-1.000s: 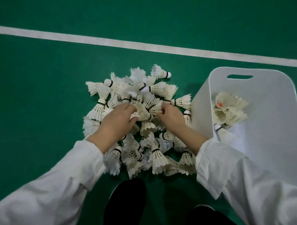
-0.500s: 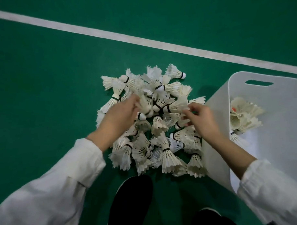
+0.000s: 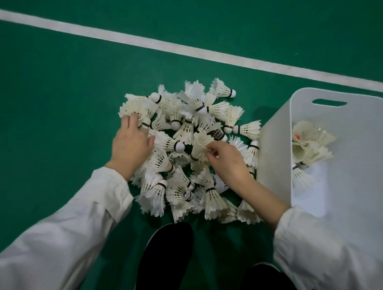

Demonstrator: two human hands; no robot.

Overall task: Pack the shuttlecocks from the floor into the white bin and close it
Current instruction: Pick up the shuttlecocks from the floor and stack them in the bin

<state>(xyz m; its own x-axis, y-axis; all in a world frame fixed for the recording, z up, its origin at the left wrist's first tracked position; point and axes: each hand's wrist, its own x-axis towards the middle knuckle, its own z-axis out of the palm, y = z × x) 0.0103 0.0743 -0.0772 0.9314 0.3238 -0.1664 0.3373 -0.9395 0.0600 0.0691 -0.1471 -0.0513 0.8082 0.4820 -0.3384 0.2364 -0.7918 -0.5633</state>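
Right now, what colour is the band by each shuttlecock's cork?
Black, clearest on the top shuttlecock in the head view.

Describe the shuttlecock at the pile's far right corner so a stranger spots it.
Find the white line on the green floor. The pile lies just below it. At its far right corner, one shuttlecock sticks out alone, cork pointing at the white bin.

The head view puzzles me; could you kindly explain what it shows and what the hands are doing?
No machine here: a person wears a camera on the head, looking down at their own hands. On the green floor lies a pile of shuttlecocks; a small cluster already sits in the white bin on the right. The left hand grips a shuttlecock at the pile's left edge; the right hand pinches the feathers of a middle shuttlecock.
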